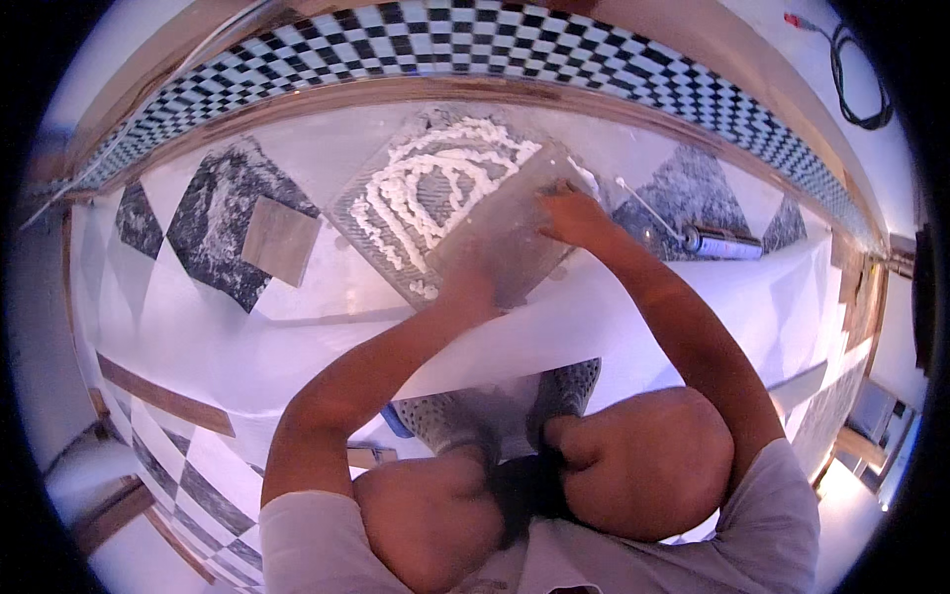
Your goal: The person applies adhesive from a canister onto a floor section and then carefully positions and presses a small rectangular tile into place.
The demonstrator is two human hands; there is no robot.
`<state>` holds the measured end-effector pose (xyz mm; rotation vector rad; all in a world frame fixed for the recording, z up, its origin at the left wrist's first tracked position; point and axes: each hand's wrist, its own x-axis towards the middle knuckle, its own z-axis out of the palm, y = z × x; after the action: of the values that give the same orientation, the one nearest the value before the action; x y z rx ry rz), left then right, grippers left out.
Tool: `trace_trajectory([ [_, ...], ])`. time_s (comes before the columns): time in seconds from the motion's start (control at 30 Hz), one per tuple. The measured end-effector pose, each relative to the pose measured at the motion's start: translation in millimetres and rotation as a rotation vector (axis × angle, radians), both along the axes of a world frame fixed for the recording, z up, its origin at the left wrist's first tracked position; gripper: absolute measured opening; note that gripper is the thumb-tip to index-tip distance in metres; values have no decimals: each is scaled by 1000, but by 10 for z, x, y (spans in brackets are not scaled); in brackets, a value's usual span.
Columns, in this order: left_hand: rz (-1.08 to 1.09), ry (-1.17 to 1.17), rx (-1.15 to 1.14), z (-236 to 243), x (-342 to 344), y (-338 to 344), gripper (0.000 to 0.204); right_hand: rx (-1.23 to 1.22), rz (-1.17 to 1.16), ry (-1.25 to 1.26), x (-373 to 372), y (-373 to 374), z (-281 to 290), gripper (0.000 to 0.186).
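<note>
**Grey slab held between two hands, adhesive beads beyond its long edge**

A grey slab is steadied by both hands over the middle of the tiled floor, its long axis run diagonally from the far right to the near left. By its upper-left long edge a ridged patch is bordered, and on that patch curving white adhesive beads are laid. Whether the slab is rested flat or held slightly raised cannot be told.

The far right end is covered by the right hand, its fingers spread on the upper face. The near end is reached by the left hand, which is blurred, so its finger shape cannot be told; the slab's near corner is approached more closely by this hand.

Toward the floor's right edge a cartridge is laid, its nozzle pointed away to the left. Toward the left edge a small brown-grey tile is placed partly over a black square. The far edge is lined by a checkered mosaic band.
</note>
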<state>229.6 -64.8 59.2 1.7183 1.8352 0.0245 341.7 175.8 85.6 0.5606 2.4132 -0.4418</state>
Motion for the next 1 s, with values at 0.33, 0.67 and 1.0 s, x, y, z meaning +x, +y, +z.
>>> trace_trajectory([
  [0.33,548,-171,471,740,-207,-1149,34,-156,-195,501,263,-914,-195,45],
  [0.67,2039,498,348,510,-15,-4113,17,-595,-72,352,489,-1575,75,42],
  [1.0,1118,514,708,718,-1927,-2674,34,-530,142,301,425,-1702,103,46],
])
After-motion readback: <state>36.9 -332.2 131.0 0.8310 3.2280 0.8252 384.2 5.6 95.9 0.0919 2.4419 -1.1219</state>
